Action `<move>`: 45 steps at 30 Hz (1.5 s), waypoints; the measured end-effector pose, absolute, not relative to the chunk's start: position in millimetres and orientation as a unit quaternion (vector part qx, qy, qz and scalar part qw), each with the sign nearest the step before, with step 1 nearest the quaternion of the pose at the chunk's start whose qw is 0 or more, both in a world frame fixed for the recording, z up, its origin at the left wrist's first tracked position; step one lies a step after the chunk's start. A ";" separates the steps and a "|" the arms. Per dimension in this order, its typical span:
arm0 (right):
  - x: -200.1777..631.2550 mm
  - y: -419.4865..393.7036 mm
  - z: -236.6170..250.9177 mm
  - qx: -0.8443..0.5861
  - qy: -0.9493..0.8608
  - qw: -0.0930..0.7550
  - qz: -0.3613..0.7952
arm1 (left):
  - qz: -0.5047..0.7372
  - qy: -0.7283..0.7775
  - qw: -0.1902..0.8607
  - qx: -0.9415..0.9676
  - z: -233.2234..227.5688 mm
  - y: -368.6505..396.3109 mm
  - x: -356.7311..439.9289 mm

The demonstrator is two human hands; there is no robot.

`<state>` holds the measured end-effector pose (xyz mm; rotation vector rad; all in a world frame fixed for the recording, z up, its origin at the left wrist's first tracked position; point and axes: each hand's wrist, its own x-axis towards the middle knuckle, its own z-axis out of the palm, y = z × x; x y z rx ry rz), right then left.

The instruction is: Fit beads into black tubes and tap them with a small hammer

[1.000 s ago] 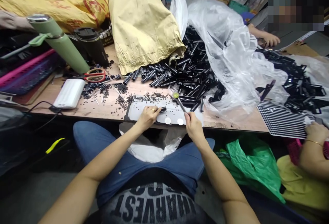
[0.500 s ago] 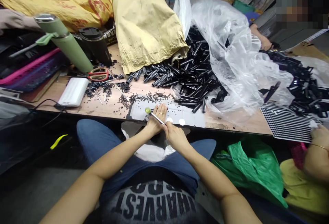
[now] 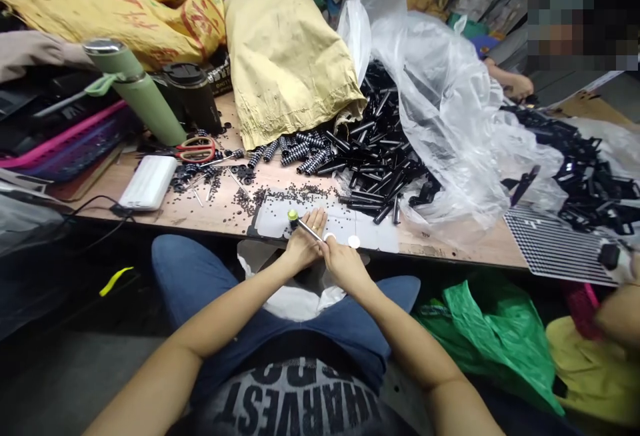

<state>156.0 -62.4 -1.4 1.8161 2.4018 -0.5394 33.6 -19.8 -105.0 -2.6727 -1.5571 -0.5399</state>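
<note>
Hands meet at near edge of desk (image 3: 200,213), over pale flat sheet (image 3: 350,226) with round holes. Right hand (image 3: 340,264) pinches thin metal rod of small tool (image 3: 300,223) with round yellow-green head. Left hand (image 3: 303,246) curled beside it, fingers (image 3: 316,221) touching rod; whether it grips anything, cannot tell. Glossy black tubes (image 3: 375,156) heaped behind, spilling from crinkled clear plastic bag (image 3: 450,103). Tiny black beads (image 3: 250,196) scattered left of sheet.

Blue jeans, dark printed shirt, bare forearms.
</note>
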 end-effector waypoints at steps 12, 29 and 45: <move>201.8 -17.8 -38.9 0.676 0.733 -0.018 -0.068 | -0.211 -0.652 -0.139 -0.715 -32.5 64.6 -5.8; 196.6 172.7 -4.0 0.505 0.855 -0.108 0.052 | -0.433 -0.621 -0.390 -0.525 -41.5 109.7 -23.4; 181.8 54.5 0.1 0.318 0.920 -0.164 -0.159 | -0.467 -0.451 -0.664 -0.371 -29.2 36.1 2.3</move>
